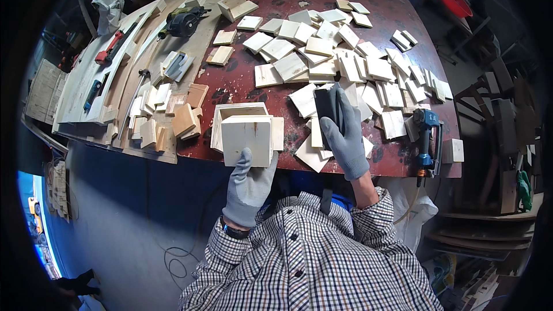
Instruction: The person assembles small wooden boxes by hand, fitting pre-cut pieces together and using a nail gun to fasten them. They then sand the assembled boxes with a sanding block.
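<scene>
Holding the box [246, 140] steady at the near edge of the table [242, 80], my left hand [249, 187] grips its front panel, thumb up on the face. The box sits on the table, an open frame just behind it. To its right, my right hand [344, 138] is closed around a dark block [326, 108], lifted over the loose squares [322, 60] of wood. I judge I'm at the sanding step: the next move calls for bringing the block across onto the box face, flat and even, while my left keeps it from sliding. The nailer [427, 138] lies far right.
</scene>
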A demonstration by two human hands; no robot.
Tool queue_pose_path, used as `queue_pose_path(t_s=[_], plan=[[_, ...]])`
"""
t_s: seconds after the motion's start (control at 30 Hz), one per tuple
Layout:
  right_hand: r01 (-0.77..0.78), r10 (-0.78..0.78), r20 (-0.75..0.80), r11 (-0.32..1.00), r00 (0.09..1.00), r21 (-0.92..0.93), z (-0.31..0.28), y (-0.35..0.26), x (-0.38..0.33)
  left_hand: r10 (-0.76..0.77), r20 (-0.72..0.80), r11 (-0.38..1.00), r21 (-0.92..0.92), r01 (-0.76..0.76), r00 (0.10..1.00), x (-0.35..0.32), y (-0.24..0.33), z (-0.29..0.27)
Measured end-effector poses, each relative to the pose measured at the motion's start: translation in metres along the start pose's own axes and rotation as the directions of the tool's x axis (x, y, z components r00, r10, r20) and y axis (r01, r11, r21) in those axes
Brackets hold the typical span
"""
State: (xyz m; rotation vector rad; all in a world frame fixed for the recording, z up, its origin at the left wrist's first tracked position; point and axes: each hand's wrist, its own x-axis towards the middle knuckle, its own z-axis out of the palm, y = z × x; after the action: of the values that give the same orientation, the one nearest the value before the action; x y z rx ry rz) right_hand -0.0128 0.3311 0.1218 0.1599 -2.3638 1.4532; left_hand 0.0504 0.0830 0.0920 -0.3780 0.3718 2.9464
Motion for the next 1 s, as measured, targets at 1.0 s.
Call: queue_pose_path(t_s=[1.0], plan=[[-0.129, 0.129, -0.010, 0.991, 0.992, 0.025, 0.000, 0.014, -0.047, -0.109, 0.001, 0.977, -0.182, 0.107, 0.994, -0.004, -0.004, -0.020]])
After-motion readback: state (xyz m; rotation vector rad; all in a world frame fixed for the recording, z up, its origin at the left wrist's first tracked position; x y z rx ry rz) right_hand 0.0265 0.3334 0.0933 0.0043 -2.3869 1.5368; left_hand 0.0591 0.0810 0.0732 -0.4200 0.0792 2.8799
